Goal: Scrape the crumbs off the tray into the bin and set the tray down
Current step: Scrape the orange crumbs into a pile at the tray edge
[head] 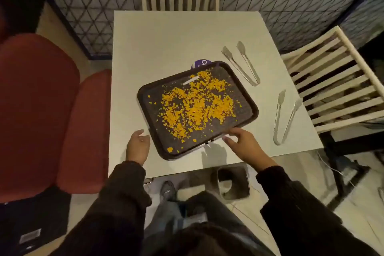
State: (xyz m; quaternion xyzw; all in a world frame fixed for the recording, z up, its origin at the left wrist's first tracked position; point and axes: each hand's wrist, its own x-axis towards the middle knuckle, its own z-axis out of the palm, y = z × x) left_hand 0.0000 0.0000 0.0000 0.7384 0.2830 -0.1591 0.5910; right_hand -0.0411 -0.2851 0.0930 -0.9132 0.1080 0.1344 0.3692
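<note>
Left hand [138, 147]: half-open, empty, beside tray's 8 o'clock corner.
Right hand [244, 144]: fingers spread, at tray's 5 o'clock edge, holding nothing.
Tray [248, 108]: mid-bench, covered in orange crumbs [195, 104].
Bin [232, 183]: floor, 6 o'clock.
Purple label [202, 63]: unreadable.

Light: you get dim, warm light; the table [166, 33] is brightest.
Edges: bowed at 3 o'clock.
Focus: soft throughout.

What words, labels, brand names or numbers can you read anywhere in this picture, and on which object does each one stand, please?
"C": a white letter on the purple item that shows from behind the far edge of the tray; the rest of the word is hidden by the tray.
The pale label on the dark object on the floor at lower left is too blurred to read.
No other text is visible.
</note>
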